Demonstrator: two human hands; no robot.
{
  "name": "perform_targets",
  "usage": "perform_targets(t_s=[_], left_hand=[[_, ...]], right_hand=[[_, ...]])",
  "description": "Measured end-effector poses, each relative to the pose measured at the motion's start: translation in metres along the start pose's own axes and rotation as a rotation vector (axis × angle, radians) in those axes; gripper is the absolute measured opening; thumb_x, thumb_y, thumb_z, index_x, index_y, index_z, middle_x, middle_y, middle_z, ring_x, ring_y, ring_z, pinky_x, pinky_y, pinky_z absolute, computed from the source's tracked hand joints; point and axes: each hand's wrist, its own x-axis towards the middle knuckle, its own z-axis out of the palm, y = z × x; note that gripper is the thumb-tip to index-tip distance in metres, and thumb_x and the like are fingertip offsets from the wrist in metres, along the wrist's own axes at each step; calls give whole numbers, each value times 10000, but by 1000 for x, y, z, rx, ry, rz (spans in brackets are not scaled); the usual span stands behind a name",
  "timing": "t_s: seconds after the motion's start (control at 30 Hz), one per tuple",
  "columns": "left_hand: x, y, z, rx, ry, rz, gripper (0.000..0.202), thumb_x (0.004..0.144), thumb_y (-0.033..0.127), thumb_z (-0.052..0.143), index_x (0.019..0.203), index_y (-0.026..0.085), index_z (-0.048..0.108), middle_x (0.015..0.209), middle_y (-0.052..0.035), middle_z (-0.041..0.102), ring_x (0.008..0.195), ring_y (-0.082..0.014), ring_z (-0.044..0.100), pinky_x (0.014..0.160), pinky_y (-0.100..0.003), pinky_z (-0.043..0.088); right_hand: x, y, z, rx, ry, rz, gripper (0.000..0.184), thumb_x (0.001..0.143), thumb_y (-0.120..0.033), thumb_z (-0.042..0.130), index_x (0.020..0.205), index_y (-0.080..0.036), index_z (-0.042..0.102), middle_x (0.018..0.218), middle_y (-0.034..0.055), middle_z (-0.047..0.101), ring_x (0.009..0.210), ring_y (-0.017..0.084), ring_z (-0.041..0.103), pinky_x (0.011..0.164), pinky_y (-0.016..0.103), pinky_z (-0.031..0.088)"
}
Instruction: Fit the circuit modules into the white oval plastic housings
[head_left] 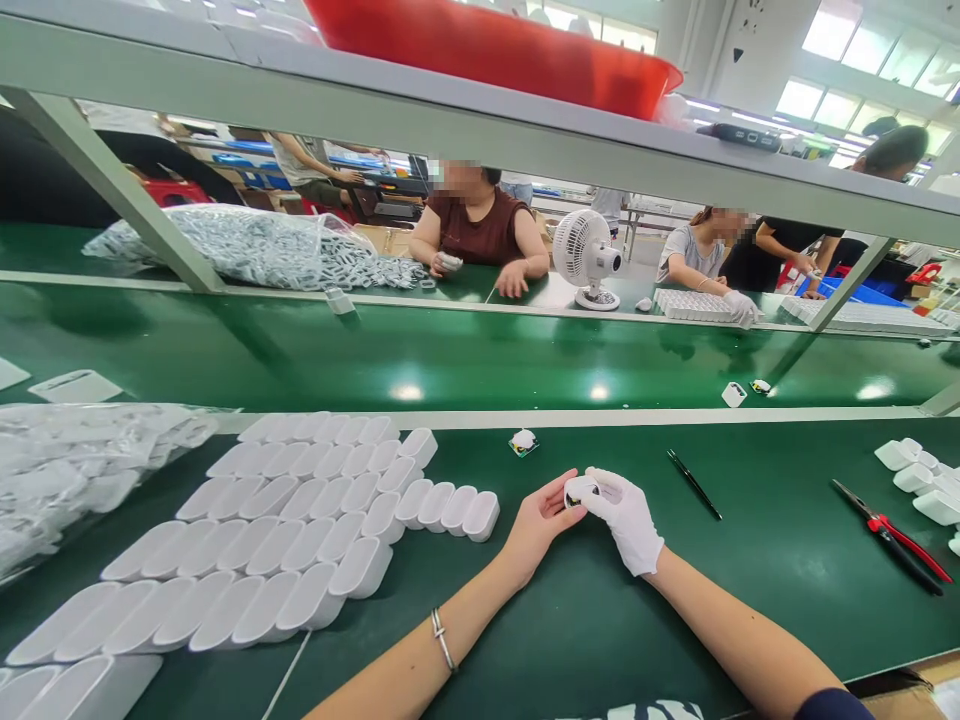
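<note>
My left hand [541, 518], bare, and my right hand [624, 515], in a white glove, meet above the green table. Between them is a small white plastic housing [580, 490] with dark parts showing inside; the fingers of both hands close on it. Just beyond my hands lies a small circuit board [523, 442] with a white dome on it. Left of my left hand stand rows of white oval housings [300, 545], set close together. A pair of black tweezers [695, 485] rests to the right of my right hand.
Red-and-black pliers [892, 535] lie at right, near more white housings [919, 478]. A plastic bag of white parts [82, 470] sits at left. Beyond the green belt [480, 350] are a fan [586, 255] and several people. A shelf [480, 135] with a red basin [495, 50] crosses above.
</note>
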Motion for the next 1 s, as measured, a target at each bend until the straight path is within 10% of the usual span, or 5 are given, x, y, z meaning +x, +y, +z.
perform_targets(t_s=[0.43, 0.7, 1.0], left_hand=[[5, -2, -6, -46, 16, -86, 633, 605, 371, 800, 1150, 111, 610, 1104, -124, 670, 1046, -277, 608, 989, -436, 437], [-2, 2, 2, -20, -17, -96, 530, 586, 405, 801, 1020, 123, 684, 965, -101, 715, 924, -261, 656, 899, -388, 500], [-2, 6, 4, 65, -34, -159, 467, 627, 452, 753, 895, 73, 706, 828, -133, 727, 692, -212, 699, 631, -245, 552]], right_hand=[[2, -3, -8, -84, -116, 40, 492, 512, -380, 807, 938, -166, 688, 954, 81, 707, 910, 234, 647, 899, 402, 472], [-5, -19, -2, -208, -194, 42, 279, 595, -352, 739, 779, -142, 724, 527, -21, 579, 476, 76, 473, 483, 211, 397], [1, -12, -11, -417, -222, 11, 501, 782, -579, 483, 738, -114, 664, 490, 24, 557, 418, 138, 526, 398, 246, 406]])
